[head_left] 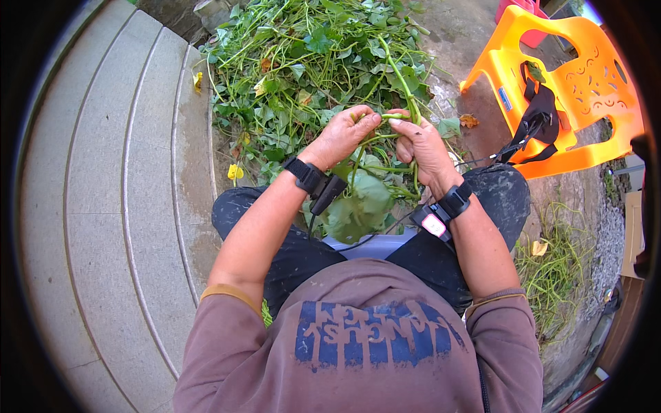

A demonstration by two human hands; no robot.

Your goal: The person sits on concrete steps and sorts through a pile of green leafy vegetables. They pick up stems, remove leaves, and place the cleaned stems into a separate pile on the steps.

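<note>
My left hand point(347, 133) pinches a green leaf stalk between thumb and fingers, above my lap. Close beside it at the right, my right hand point(419, 143) grips a thicker green vine point(397, 72), which runs up towards the leafy heap. The stalk spans the small gap between both hands. Below them hang more stalks and a large green leaf point(359, 206), over a pale plastic surface point(374, 247) between my knees. Beyond my hands lies a big heap of leafy vines point(310, 67), with a few yellow and brown leaves in it.
Grey stone steps point(103, 206) run along the left. At the upper right stands an orange plastic chair point(547, 93) with a black bag point(539, 116) on it, a pink bucket point(532, 37) behind. A loose pile of green stalks point(555, 268) lies right of me. Black cables run near both wrists.
</note>
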